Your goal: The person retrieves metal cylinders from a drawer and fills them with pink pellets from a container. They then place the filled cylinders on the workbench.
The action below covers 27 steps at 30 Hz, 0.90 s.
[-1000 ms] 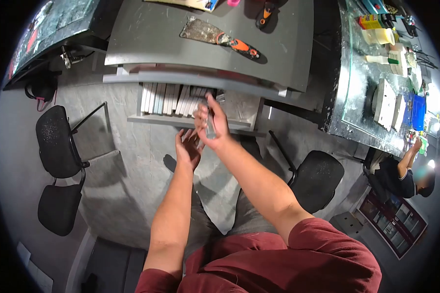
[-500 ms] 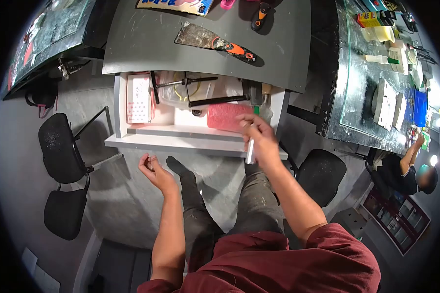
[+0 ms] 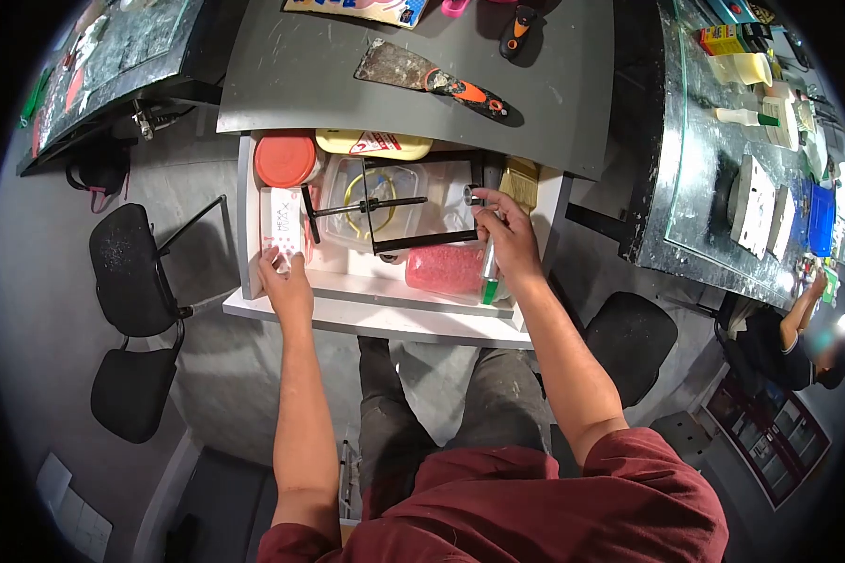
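Note:
A white box with pink dots (image 3: 283, 222) lies in the left part of the open drawer (image 3: 385, 314). My left hand (image 3: 288, 281) has its fingers and thumb around the box's near end. On the drawer's right side, my right hand (image 3: 509, 235) is closed on a silver metal cylinder (image 3: 470, 193), whose round end shows past the fingers. Just below that hand stand out a clear bottle with a green cap (image 3: 490, 289) and a pink translucent block (image 3: 444, 269). A black-framed tool with a T-shaped bar (image 3: 385, 204) lies across a clear plastic tub (image 3: 399, 183).
At the drawer's back are a red-lidded jar (image 3: 286, 158), a yellow container (image 3: 374, 144) and a brush (image 3: 519, 183). A scraper (image 3: 441, 83) lies on the grey tabletop (image 3: 300, 84). Chairs (image 3: 133, 272) stand either side; another person (image 3: 784, 342) works at right.
The drawer is pulled further out, showing the jar, yellow container and brush. My left hand has moved up to the white box. My right hand has moved deeper into the drawer with the metal cylinder.

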### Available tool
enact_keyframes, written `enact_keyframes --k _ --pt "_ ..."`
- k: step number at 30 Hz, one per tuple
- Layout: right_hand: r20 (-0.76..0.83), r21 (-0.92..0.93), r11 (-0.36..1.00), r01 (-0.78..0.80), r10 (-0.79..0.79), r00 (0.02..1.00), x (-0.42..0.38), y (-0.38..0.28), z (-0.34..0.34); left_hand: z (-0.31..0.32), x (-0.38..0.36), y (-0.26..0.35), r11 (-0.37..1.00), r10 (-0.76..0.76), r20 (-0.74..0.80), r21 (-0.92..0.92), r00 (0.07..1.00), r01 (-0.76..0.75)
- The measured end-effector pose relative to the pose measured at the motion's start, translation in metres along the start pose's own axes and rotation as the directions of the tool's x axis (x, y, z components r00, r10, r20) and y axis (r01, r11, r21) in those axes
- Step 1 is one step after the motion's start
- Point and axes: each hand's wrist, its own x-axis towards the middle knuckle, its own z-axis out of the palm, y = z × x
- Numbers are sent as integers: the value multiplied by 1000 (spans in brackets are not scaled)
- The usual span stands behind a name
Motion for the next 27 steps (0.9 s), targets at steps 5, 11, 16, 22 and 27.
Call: enact_keyframes --k 5,11,16,22,27 --pt "171 -341 938 -54 119 978 11 24 5 13 -26 -8 987 54 125 141 991 -72" --pt "176 -599 782 169 -78 981 -9 41 56 63 -35 6 660 -453 456 -407 766 632" --pt "-96 -337 940 -61 30 995 54 5 76 57 -46 5 831 -348 362 -308 865 464" --pt "-72 -368 927 74 -108 992 89 15 90 34 -93 15 992 115 180 -70 977 -104" --pt "-9 -111 993 -32 31 999 54 10 83 25 -120 11 915 352 279 96 893 -391"
